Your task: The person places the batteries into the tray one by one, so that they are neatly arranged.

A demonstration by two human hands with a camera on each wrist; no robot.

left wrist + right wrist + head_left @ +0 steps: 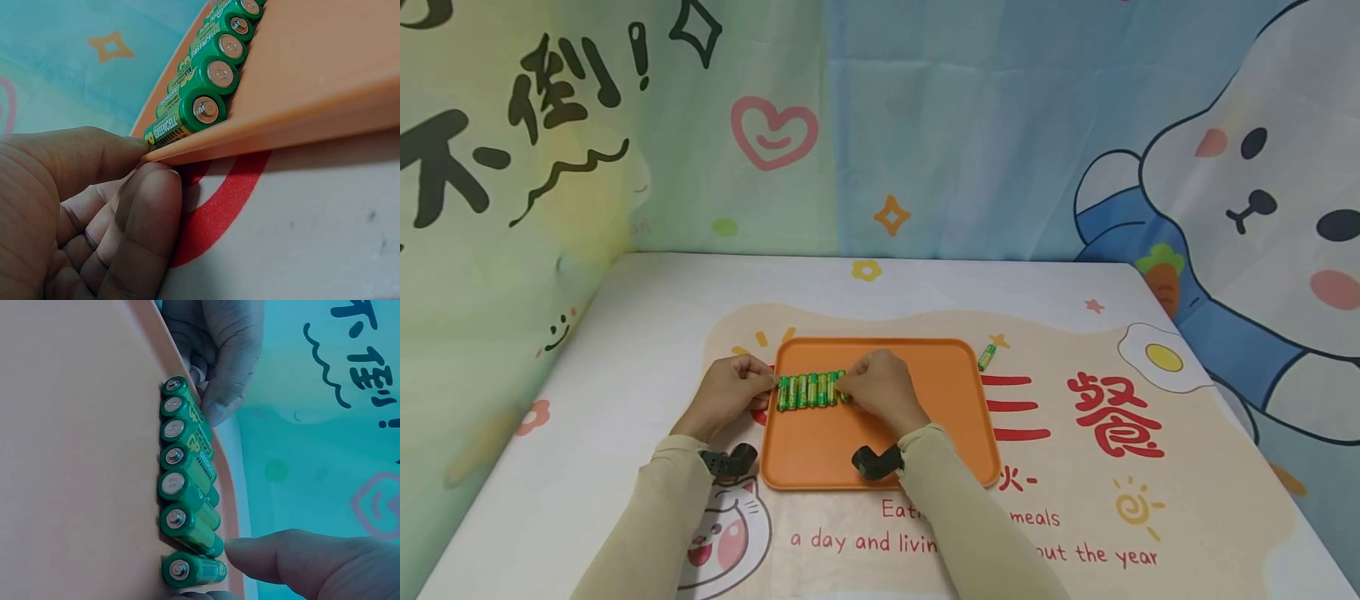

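Note:
Several green AA batteries [812, 390] lie side by side in a row along the left part of an orange tray [880, 458]. At the row's left end, my left hand [732, 392] pinches the tray's rim, thumb tip close to the end of the first battery [187, 119]. My right hand [880, 387] is at the row's right end, holding the last battery [194, 570] between thumb and fingers. This battery lies slightly turned from the neighbouring one [190, 528], with a narrow gap between them. The right fingertips are mostly hidden below it in the right wrist view.
One loose battery [987, 357] lies on the table mat just beyond the tray's right edge. The printed mat [1210, 500] covers the table. A printed curtain [962, 125] hangs behind and at the sides. Each wrist wears a black camera [877, 462].

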